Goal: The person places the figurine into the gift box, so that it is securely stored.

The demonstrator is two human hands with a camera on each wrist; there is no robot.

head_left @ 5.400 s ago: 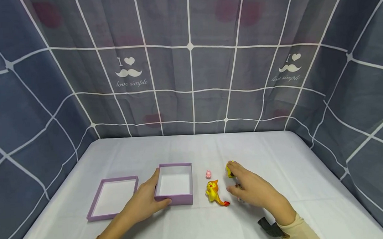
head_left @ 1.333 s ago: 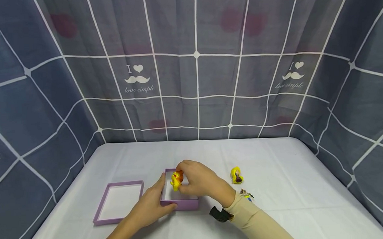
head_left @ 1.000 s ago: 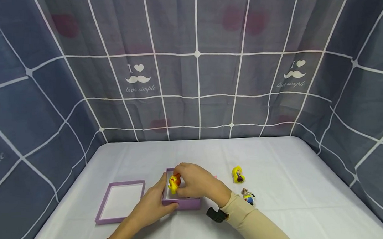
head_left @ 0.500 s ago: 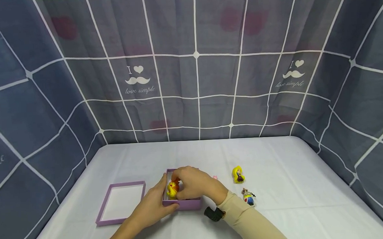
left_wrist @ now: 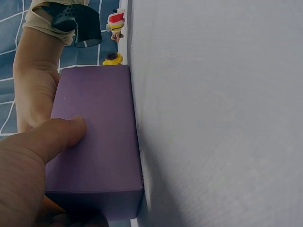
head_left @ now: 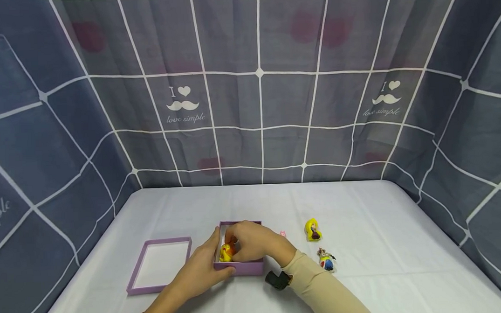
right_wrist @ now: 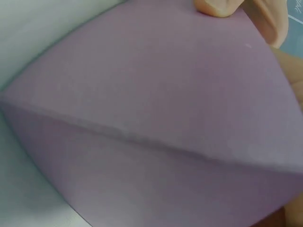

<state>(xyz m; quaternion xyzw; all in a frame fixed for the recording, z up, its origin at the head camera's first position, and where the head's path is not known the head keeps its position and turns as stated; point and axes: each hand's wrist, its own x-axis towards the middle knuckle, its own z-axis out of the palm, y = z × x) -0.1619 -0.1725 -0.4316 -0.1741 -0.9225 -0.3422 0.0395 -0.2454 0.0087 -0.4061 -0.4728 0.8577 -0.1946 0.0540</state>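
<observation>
Beyond my hands and to either side of them, dark blue-grey cloth (head_left: 231, 101) hangs as walls, crossed by white grid lines and marked with faded red spots. Ahead it bears white moustaches, hearts and the words "love simple". Below my hands spreads a table (head_left: 406, 266) under a white cover, its far corners rounded, faint creases running across it and a soft shadow lying near my left wrist. My right forearm wears a beige sleeve (head_left: 323, 288), with a black piece (head_left: 278, 280) at the wrist.

Just left of my left hand (head_left: 202, 266) lies a shallow purple lid (head_left: 163, 264), its white inside facing up. That hand grips the purple box (head_left: 247, 269), thumb pressed on the front wall, fingers along the left side. With my right hand (head_left: 256, 241) I pinch a yellow-and-orange figure (head_left: 226, 253) inside the box, near its left front corner; whether it touches the floor I cannot tell.

Right of that grip, on the cover, rest a yellow-haired figure (head_left: 312, 230) and, nearer me, a blue-and-yellow figure (head_left: 327, 260). Just behind my right wrist peeks a tiny pink figure (head_left: 283, 233), mostly hidden.
</observation>
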